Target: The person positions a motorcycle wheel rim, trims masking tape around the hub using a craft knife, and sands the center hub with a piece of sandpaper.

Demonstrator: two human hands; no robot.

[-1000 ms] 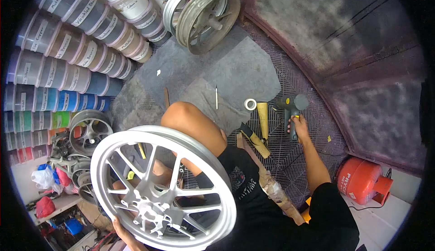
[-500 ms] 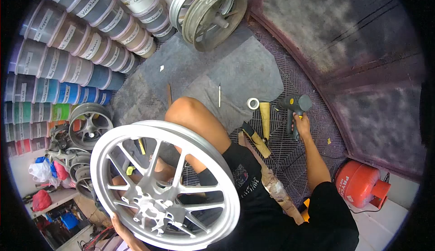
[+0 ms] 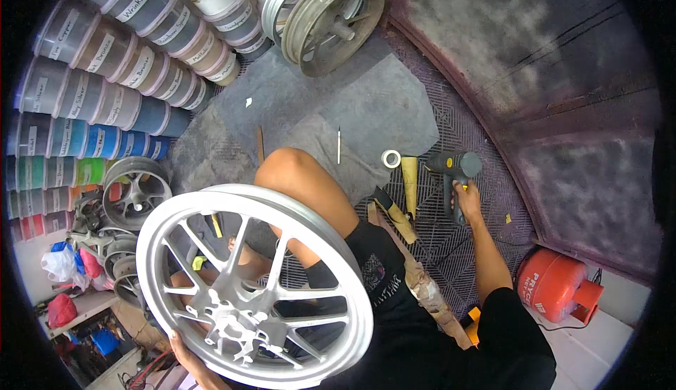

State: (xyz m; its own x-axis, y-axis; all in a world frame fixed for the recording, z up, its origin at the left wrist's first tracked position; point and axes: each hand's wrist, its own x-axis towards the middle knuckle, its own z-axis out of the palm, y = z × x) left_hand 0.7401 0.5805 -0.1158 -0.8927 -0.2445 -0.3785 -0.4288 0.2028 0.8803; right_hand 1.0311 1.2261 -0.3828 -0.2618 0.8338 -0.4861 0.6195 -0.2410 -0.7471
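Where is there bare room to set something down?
The widest free patch is the grey sheeting between the paired wheels and the pen-like stick and tape roll. A smaller one lies between the stacked tubs and the brown strip. It is crowded by the right hand: grey power tool, yellow pieces and tape roll sit close together.

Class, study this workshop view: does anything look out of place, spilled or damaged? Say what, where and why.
Mildly: a white scrap lies loose on the grey cloth, and a yellow scrap on the mat; both look like stray litter. No spill or clear damage shows.
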